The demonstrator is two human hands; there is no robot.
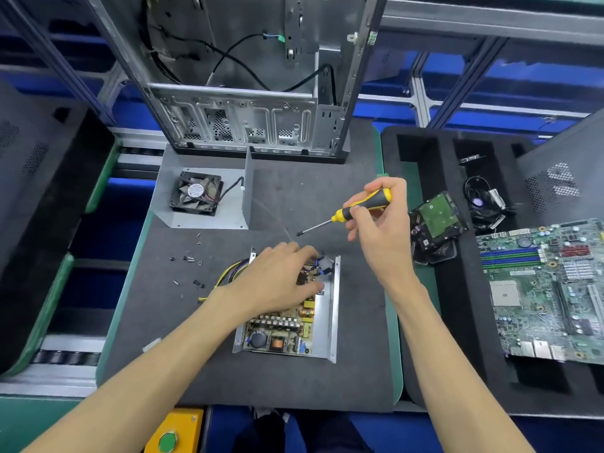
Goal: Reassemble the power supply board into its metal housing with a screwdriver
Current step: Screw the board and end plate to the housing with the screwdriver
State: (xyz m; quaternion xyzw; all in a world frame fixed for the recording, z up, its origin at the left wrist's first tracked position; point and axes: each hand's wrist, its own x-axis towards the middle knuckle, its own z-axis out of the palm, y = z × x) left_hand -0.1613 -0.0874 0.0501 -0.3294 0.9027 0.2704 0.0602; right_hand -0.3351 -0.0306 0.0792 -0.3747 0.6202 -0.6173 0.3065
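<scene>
Board-seating step: left hand (281, 279) presses power supply board (281, 328) into metal housing (333, 308) beneath its curled fingers, while right hand (376, 223), gripping screwdriver (356, 209), hovers above; next, probably, a loose screw (176, 282).

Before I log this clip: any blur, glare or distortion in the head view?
Head view: strong wide-angle bending, computer case and frame rails lean outward; lighting even and soft with faint shadows; mild glare on the metal housing wall; left hand, right hand and screwdriver slightly soft; loose screws small but visible.
</scene>
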